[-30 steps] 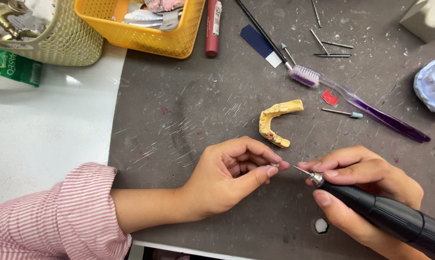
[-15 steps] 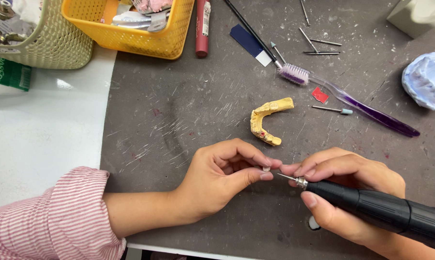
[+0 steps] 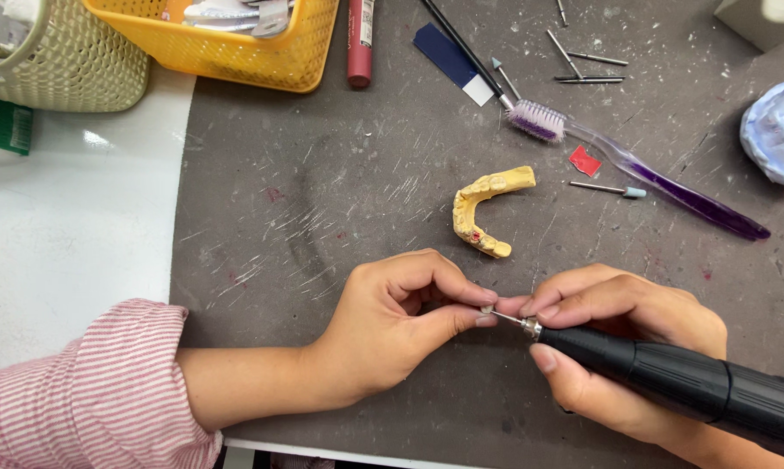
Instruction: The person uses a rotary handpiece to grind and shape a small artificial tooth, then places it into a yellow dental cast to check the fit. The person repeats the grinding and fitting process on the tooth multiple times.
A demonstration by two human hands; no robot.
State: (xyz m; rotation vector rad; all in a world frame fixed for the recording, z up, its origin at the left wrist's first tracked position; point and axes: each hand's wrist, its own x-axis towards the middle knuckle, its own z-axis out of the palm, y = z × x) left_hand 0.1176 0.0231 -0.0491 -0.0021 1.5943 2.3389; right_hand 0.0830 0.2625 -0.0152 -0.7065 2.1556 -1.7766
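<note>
My right hand (image 3: 622,343) grips a black rotary handpiece (image 3: 687,382) that runs off to the lower right. Its thin metal bur (image 3: 507,319) points left. My left hand (image 3: 392,326) pinches the tip of that bur between thumb and forefinger, and may hold a tiny piece there that is too small to make out. Just above both hands a yellow dental cast (image 3: 486,208), shaped like a jaw arch with a small red spot, lies on the dark grey mat (image 3: 322,200).
A purple toothbrush (image 3: 635,165), a small red scrap (image 3: 584,161), several loose burs (image 3: 583,61), a blue-and-white strip (image 3: 451,52) and a red tube (image 3: 360,39) lie further back. Yellow basket (image 3: 227,43) and green woven basket (image 3: 62,61) stand top left; a white-blue cast (image 3: 778,130) is at right.
The view has drifted, so everything sits slightly lower left in the frame. Both hands stay together on the bur, shifting a little left with it. The yellow cast has not moved on the mat.
</note>
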